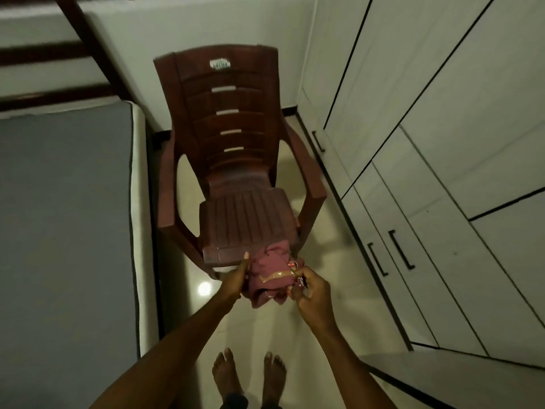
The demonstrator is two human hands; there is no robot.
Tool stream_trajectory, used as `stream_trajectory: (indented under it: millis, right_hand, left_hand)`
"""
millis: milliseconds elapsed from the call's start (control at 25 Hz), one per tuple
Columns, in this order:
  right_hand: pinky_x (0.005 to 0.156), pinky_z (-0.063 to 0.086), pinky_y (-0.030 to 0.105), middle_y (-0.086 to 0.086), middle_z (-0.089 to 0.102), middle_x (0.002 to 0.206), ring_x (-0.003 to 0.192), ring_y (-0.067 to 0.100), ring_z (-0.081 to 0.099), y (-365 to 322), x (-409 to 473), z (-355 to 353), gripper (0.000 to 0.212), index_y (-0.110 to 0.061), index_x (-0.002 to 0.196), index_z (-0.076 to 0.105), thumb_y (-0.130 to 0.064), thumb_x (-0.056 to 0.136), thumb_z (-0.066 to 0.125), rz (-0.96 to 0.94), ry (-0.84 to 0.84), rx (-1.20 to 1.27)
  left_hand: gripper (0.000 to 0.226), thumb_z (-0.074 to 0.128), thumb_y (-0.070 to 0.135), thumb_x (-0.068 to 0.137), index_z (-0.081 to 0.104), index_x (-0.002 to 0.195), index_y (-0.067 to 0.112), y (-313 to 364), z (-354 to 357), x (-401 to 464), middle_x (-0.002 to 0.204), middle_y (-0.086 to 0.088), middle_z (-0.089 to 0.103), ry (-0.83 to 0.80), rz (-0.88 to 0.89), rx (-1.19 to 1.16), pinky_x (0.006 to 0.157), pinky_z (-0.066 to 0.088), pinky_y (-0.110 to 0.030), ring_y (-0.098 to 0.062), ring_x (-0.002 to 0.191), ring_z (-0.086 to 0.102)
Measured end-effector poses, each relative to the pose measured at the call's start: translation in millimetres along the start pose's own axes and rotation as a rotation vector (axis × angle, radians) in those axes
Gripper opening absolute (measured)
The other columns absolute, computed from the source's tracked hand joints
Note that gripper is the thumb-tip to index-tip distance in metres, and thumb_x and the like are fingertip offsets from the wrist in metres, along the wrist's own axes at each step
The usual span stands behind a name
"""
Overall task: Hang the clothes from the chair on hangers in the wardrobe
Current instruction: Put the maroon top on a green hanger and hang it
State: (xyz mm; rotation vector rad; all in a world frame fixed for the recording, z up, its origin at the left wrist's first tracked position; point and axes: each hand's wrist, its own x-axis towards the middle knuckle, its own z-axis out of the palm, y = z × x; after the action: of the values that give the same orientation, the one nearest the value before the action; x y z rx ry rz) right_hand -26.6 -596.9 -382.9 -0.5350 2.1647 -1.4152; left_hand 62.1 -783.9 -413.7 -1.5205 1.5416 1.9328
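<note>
A dark red plastic chair [236, 178] stands ahead of me with its seat bare. In front of the seat's edge I hold a bunched maroon garment [269, 276] with a pale printed band. My left hand [236, 280] grips its left side, thumb up. My right hand [309, 290] pinches its right edge, with something small and dark at the fingertips. The white wardrobe [427, 143] runs along the right, its doors closed, with black handles [401, 252]. No hanger is in view.
A bed with a grey mattress [65, 231] fills the left side, close to the chair. A dark wooden frame [88, 42] rises behind it. The floor is glossy pale tile [265, 329]. My bare feet [250, 376] stand just below the hands.
</note>
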Motion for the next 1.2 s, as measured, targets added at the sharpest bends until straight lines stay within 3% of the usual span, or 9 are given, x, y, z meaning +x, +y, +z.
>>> stream_trajectory:
  millis: [80, 200, 360, 520, 640, 760, 840, 1080, 1200]
  right_hand:
    - [0.087, 0.058, 0.029, -0.008, 0.073, 0.098, 0.097, 0.012, 0.070, -38, -19, -22, 0.026, -0.022, 0.099, 0.070, -0.001, 0.085, 0.068, -0.025, 0.012, 0.018]
    - [0.076, 0.055, 0.021, -0.008, 0.073, 0.090, 0.087, 0.011, 0.069, -89, -46, -55, 0.025, -0.017, 0.095, 0.069, 0.006, 0.086, 0.065, -0.067, 0.050, 0.099]
    - [0.073, 0.057, 0.024, -0.003, 0.071, 0.088, 0.085, 0.016, 0.068, -129, -73, -94, 0.016, -0.018, 0.094, 0.068, -0.002, 0.091, 0.065, -0.089, 0.127, 0.175]
    - [0.071, 0.054, 0.020, -0.003, 0.069, 0.096, 0.088, 0.012, 0.067, -147, -98, -124, 0.006, -0.018, 0.102, 0.064, -0.015, 0.101, 0.058, -0.014, 0.268, 0.197]
    - [0.068, 0.051, 0.017, -0.002, 0.068, 0.095, 0.087, 0.014, 0.066, -149, -121, -145, 0.005, -0.022, 0.098, 0.062, -0.023, 0.102, 0.058, -0.018, 0.373, 0.180]
    - [0.075, 0.055, 0.027, -0.004, 0.071, 0.097, 0.093, 0.016, 0.069, -145, -144, -163, 0.005, -0.023, 0.100, 0.065, -0.026, 0.101, 0.061, 0.031, 0.454, 0.218]
    - [0.079, 0.059, 0.036, -0.004, 0.073, 0.094, 0.093, 0.019, 0.071, -143, -164, -168, 0.007, -0.024, 0.099, 0.069, -0.027, 0.100, 0.063, 0.041, 0.488, 0.277]
    - [0.077, 0.057, 0.044, 0.027, 0.073, 0.095, 0.080, 0.035, 0.070, -144, -227, -186, 0.020, 0.002, 0.096, 0.071, -0.018, 0.092, 0.072, 0.119, 0.621, 0.604]
    - [0.072, 0.058, 0.036, 0.025, 0.073, 0.091, 0.077, 0.032, 0.068, -146, -268, -200, 0.017, 0.005, 0.091, 0.071, -0.012, 0.089, 0.073, 0.128, 0.665, 0.718]
  left_hand:
    - [0.071, 0.035, 0.077, 0.094, 0.071, 0.120, 0.022, 16, 2, -42, 0.120, -0.004, 0.072, -0.119, -0.044, -0.107, 0.097, 0.050, -0.046, -0.028, 0.113, 0.065]
    - [0.047, 0.038, 0.050, 0.107, 0.071, 0.117, 0.019, 43, 10, -100, 0.120, -0.010, 0.074, -0.259, 0.051, -0.167, 0.099, 0.054, -0.052, -0.030, 0.112, 0.069]
    - [0.032, 0.040, 0.025, 0.108, 0.068, 0.108, 0.012, 83, 26, -159, 0.104, -0.012, 0.073, -0.180, 0.135, -0.139, 0.072, 0.060, -0.033, -0.022, 0.089, 0.070]
    - [0.033, 0.066, 0.044, 0.089, 0.074, 0.094, 0.012, 117, 48, -195, 0.087, -0.013, 0.070, -0.168, 0.193, -0.034, 0.072, 0.056, -0.037, -0.028, 0.082, 0.069]
    - [0.031, 0.065, 0.034, 0.093, 0.072, 0.090, 0.004, 140, 60, -223, 0.075, -0.011, 0.070, -0.141, 0.328, 0.074, 0.056, 0.056, -0.031, -0.022, 0.065, 0.069]
    - [0.036, 0.066, 0.044, 0.089, 0.073, 0.096, 0.010, 162, 64, -235, 0.080, -0.007, 0.074, -0.181, 0.503, 0.202, 0.066, 0.059, -0.038, -0.024, 0.075, 0.071]
    - [0.038, 0.069, 0.044, 0.088, 0.073, 0.104, 0.009, 176, 69, -243, 0.088, -0.006, 0.076, -0.326, 0.516, 0.224, 0.068, 0.059, -0.033, -0.020, 0.079, 0.071]
    - [0.043, 0.077, 0.030, 0.084, 0.071, 0.115, 0.001, 170, 85, -257, 0.114, -0.019, 0.070, -0.745, 0.252, 0.225, 0.107, 0.049, -0.048, -0.032, 0.101, 0.067]
    - [0.053, 0.084, 0.027, 0.080, 0.069, 0.123, 0.000, 131, 108, -249, 0.129, -0.022, 0.063, -0.789, 0.161, 0.396, 0.101, 0.051, -0.045, -0.032, 0.098, 0.063]
